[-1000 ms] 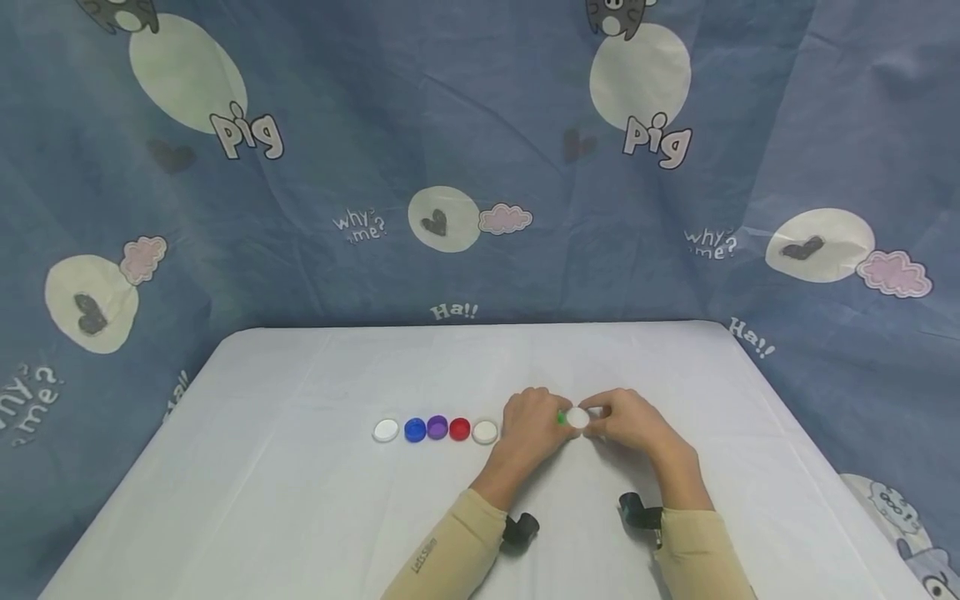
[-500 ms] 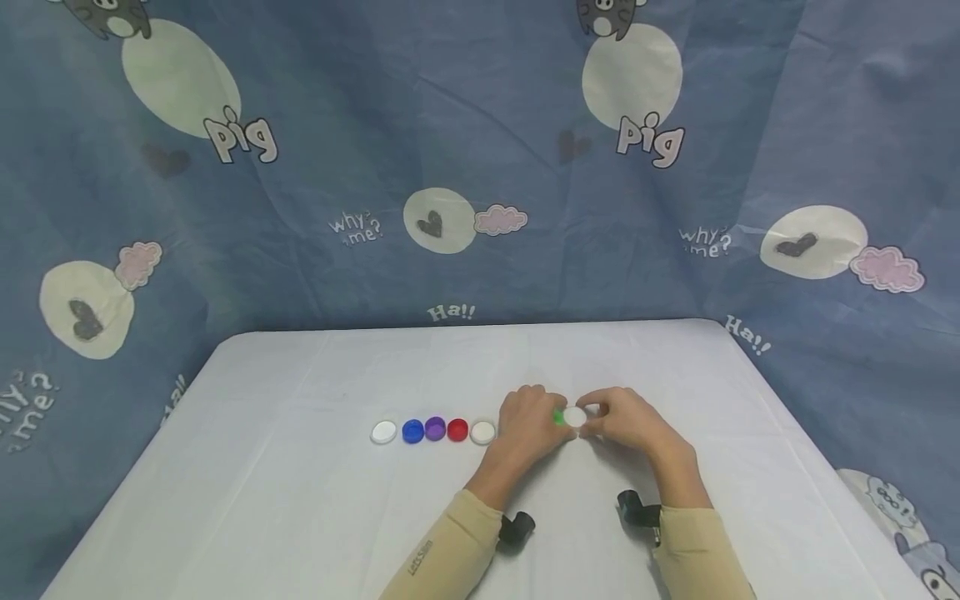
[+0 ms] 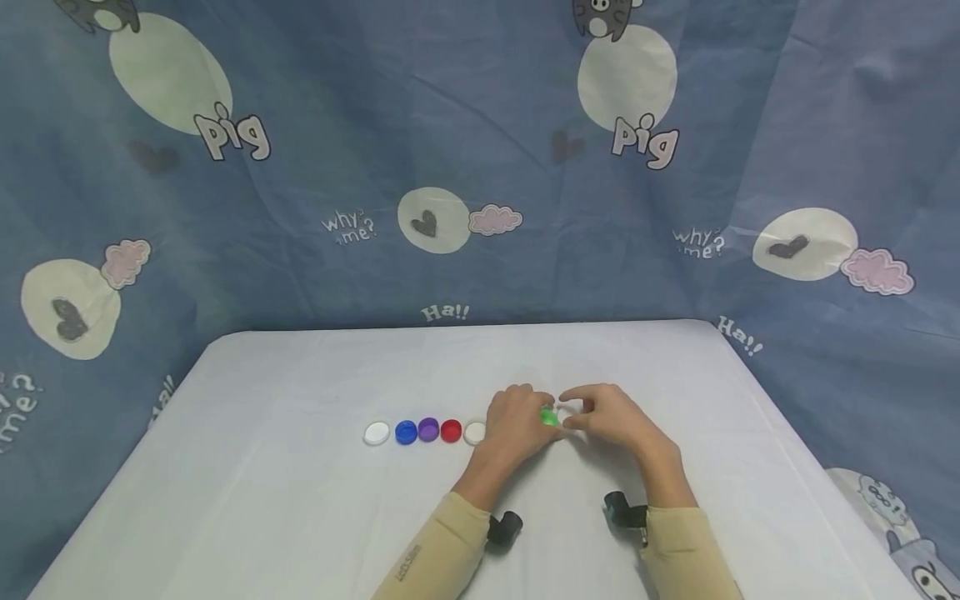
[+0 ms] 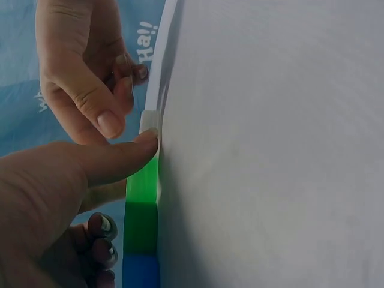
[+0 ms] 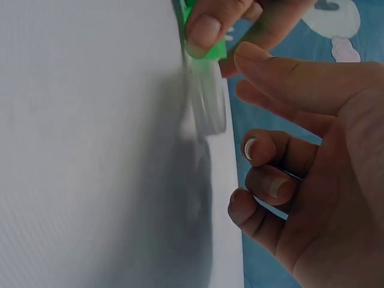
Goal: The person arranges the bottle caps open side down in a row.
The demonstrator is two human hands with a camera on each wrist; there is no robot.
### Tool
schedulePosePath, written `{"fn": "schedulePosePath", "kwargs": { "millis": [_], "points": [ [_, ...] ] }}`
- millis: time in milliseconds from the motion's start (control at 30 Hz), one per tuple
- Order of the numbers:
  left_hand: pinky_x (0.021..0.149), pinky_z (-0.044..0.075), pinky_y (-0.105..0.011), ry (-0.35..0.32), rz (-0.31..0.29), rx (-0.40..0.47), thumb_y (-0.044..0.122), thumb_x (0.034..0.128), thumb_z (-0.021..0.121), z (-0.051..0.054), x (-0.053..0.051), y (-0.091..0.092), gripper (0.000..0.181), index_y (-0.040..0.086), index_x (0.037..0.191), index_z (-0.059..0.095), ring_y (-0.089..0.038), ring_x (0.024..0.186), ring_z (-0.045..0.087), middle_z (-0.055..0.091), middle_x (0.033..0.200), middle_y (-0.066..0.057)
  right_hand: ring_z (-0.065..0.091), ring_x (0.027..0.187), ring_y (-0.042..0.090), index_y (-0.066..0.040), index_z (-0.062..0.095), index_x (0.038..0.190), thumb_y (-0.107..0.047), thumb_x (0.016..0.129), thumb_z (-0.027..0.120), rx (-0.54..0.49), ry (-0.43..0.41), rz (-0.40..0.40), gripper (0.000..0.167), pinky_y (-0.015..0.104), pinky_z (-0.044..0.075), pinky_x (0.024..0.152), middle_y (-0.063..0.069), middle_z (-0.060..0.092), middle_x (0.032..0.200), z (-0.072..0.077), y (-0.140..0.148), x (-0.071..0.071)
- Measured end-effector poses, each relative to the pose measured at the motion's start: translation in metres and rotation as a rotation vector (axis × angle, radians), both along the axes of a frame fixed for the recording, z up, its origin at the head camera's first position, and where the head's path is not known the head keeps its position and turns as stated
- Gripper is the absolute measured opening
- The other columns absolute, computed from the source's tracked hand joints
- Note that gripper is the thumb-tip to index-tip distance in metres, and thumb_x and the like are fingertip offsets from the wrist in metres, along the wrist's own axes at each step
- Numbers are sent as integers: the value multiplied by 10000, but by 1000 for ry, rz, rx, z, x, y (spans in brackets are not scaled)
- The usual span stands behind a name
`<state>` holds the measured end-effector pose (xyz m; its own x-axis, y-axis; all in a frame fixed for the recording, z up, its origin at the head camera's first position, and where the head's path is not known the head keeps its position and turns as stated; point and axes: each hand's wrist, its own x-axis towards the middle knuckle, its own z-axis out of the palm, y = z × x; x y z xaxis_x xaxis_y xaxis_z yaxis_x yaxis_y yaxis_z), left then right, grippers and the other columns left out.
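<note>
A row of bottle caps lies across the table. At its right end, a bright green cap (image 3: 550,416) sits beside a whitish cap (image 3: 565,412). My left hand (image 3: 517,423) pinches the green cap between thumb and forefinger, its thumb reaching towards the whitish one in the left wrist view. My right hand (image 3: 609,415) is by the whitish cap (image 5: 207,102); in the right wrist view its thumb and forefinger stand apart from it, with the other fingers loosely bent. A darker green cap (image 4: 140,228) and a blue cap (image 4: 141,273) lie under my left hand, hidden in the head view.
Further left in the row are a red cap (image 3: 451,431), a purple cap (image 3: 428,429), a blue cap (image 3: 406,432) and white caps, one white cap (image 3: 377,433) at the far end. A patterned blue cloth (image 3: 450,275) hangs behind the white table (image 3: 262,500).
My right hand's fingers have come away from the whitish cap they held. More of the green cap shows beside my left hand. The whole view has shifted slightly.
</note>
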<state>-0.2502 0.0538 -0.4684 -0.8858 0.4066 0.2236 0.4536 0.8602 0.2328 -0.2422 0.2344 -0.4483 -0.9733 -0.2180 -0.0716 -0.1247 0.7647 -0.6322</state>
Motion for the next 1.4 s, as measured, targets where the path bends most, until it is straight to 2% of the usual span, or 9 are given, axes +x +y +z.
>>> {"fn": "schedulePosePath", "kwargs": {
  "millis": [333, 500, 800, 1100, 1267, 1400],
  "points": [
    [621, 378, -273, -2, -17, 17, 515, 722, 827, -1, 1, -8, 427, 223, 1029, 776, -116, 670, 493, 604, 730, 62, 490, 651, 155, -141, 717, 1202, -207, 800, 782, 32, 8, 33, 412, 304, 410, 571, 22, 577, 726, -4, -11, -2],
    [624, 366, -282, -9, -16, 18, 526, 727, 816, -1, 2, -14, 387, 223, 964, 773, -118, 659, 482, 566, 697, 66, 503, 672, 163, -138, 719, 1195, -184, 798, 770, 34, -16, 15, 403, 307, 417, 582, 27, 590, 759, -5, -13, -1],
    [636, 374, -256, -23, -16, 46, 438, 741, 841, 0, 3, -22, 349, 217, 1006, 792, -118, 705, 507, 631, 787, 50, 538, 692, 168, -179, 765, 1096, -183, 795, 776, 40, -37, -14, 301, 305, 440, 607, -2, 673, 800, -3, -18, 0],
    [642, 376, -267, -20, -20, 69, 397, 751, 839, -2, 4, -25, 278, 223, 965, 802, -123, 698, 501, 615, 753, 53, 538, 682, 161, -192, 776, 1057, -234, 778, 819, 49, -16, 2, 285, 304, 442, 618, -29, 676, 778, -9, -23, 1],
    [630, 363, -264, -7, -20, 68, 413, 759, 829, -2, 4, -26, 274, 229, 960, 803, -122, 685, 490, 607, 742, 54, 546, 686, 155, -175, 780, 1040, -221, 778, 818, 51, 7, 7, 268, 299, 450, 627, -36, 695, 809, -8, -26, 1],
    [603, 343, -257, 3, -12, 62, 434, 765, 821, 0, 3, -26, 284, 243, 974, 801, -116, 670, 474, 591, 738, 58, 521, 640, 140, -165, 777, 1050, -213, 793, 805, 57, 41, 23, 263, 286, 432, 586, -34, 660, 742, -5, -25, 1]
  ]
}}
